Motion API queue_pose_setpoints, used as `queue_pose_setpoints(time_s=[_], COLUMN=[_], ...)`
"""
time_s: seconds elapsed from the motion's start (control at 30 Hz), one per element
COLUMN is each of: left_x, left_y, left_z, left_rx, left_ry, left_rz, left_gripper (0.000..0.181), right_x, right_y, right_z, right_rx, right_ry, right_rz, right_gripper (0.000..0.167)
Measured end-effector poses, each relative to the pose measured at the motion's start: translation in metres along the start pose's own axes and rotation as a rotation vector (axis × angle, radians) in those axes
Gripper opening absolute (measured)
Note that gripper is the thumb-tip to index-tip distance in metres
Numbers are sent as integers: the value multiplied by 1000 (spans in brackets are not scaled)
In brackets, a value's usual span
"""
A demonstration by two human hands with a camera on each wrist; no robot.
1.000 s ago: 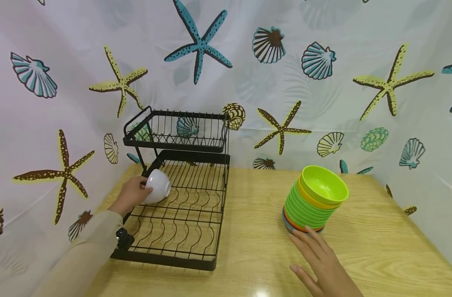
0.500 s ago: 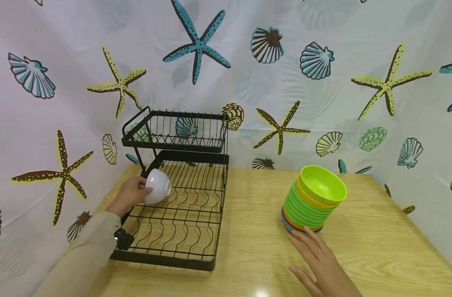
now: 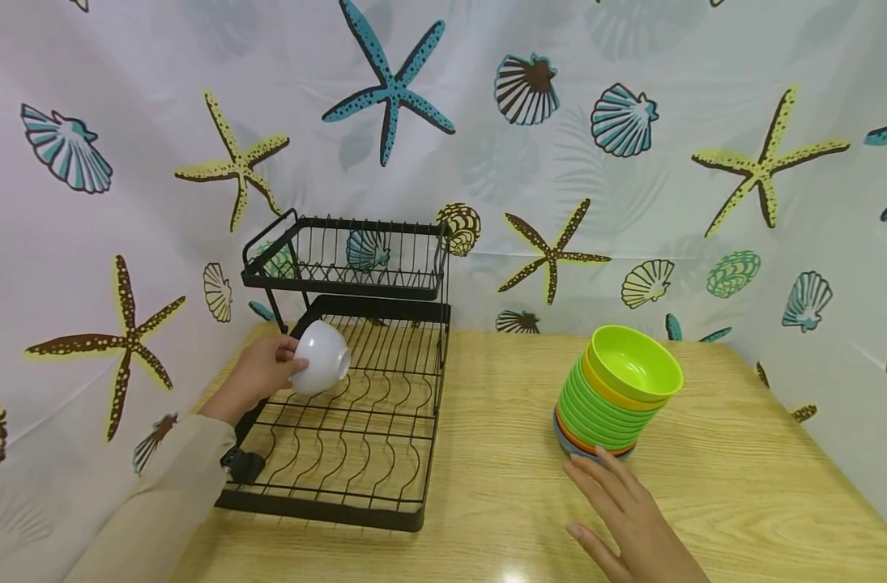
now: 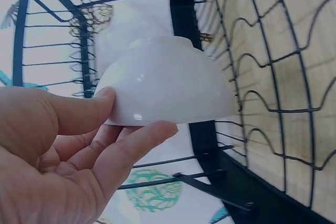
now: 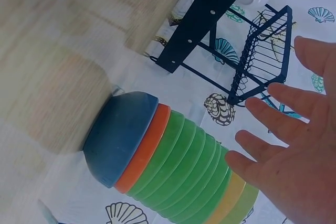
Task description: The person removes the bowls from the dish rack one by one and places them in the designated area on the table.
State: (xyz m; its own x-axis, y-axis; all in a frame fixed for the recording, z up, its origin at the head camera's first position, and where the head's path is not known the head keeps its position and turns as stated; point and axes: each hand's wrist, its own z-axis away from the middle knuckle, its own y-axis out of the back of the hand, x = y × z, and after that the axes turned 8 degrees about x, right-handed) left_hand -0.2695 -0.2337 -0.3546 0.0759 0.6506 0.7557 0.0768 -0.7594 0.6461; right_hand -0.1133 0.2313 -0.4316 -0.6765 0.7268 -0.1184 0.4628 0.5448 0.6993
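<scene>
A white bowl (image 3: 322, 359), tipped on its side with its base toward the right, is over the lower tier of a black dish rack (image 3: 356, 512). My left hand (image 3: 262, 371) pinches its rim, thumb on the outer wall and fingers on the inner side, as the left wrist view shows with the bowl (image 4: 168, 82). My right hand (image 3: 636, 522) has its fingers spread in front of a leaning stack of nested bowls (image 3: 611, 405). Blue, orange, several green, yellow and lime bowls make up that stack in the right wrist view. No contact between this hand and the stack is plain.
The rack's upper tier (image 3: 341, 286) overhangs the back of the lower one. Both stand on a wooden table (image 3: 501, 453). A curtain (image 3: 472, 162) printed with starfish and shells encloses the back and sides.
My left hand has raised the white bowl slightly and shifted it a little to the right. My right hand and the stack stay where they were.
</scene>
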Motion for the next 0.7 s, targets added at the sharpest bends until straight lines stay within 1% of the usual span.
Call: queue_pose_setpoints(time_s=[0.13, 0.33, 0.4, 0.53, 0.7], left_x=[12, 26, 30, 39, 50], left_y=[5, 8, 7, 4, -4], left_z=[8, 26, 32, 47, 67], left_rx=[3, 34, 38, 36, 14], left_ry=[-61, -230, -267, -312, -334], left_rz=[-22, -126, -147, -169, -175], left_gripper=[35, 29, 28, 24, 24], right_x=[-1, -4, -5, -7, -8], right_y=[0, 3, 4, 6, 8], right_z=[0, -3, -4, -7, -9], right_rx=[7, -4, -10, -12, -15], right_ry=[9, 7, 0, -8, -6], right_rz=[-6, -46, -61, -84, -97], right_gripper=[62, 63, 61, 60, 58])
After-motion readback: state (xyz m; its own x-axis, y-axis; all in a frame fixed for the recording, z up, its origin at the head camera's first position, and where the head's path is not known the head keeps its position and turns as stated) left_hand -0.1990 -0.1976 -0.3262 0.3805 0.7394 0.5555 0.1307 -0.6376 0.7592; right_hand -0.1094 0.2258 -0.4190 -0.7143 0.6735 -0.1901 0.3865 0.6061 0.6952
